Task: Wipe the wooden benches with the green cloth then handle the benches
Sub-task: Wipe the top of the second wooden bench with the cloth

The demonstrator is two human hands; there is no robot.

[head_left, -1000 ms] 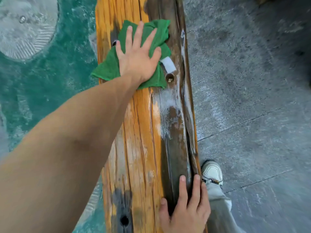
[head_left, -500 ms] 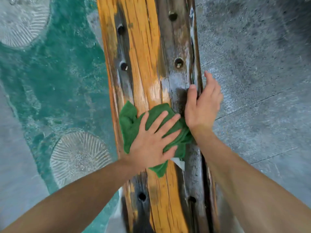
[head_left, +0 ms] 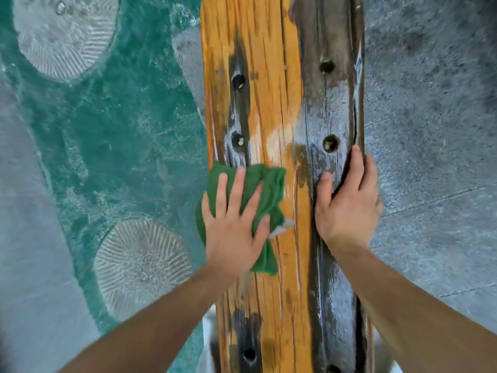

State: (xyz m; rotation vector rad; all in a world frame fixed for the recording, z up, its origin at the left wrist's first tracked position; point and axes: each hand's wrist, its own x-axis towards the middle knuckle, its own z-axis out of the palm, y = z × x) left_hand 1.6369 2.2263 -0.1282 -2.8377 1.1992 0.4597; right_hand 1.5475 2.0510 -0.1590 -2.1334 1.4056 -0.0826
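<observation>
A long wooden bench [head_left: 271,76] runs up the middle of the view, orange on its left planks and dark and wet on its right, with several bolt holes. The green cloth [head_left: 266,189] lies crumpled on the bench's left edge. My left hand [head_left: 234,224] presses flat on the cloth with fingers spread. My right hand [head_left: 347,208] rests on the bench's right side, its fingers curled over the right edge and the thumb on the dark plank.
Left of the bench is teal painted ground [head_left: 129,135] with two ribbed round grey discs [head_left: 139,262]. Grey concrete paving [head_left: 430,130] with seams lies to the right.
My left hand and the cloth have slid left, from the bench's middle to its left edge. My right hand stays gripping the right edge. Earlier the cloth was pulled back from farther along the bench.
</observation>
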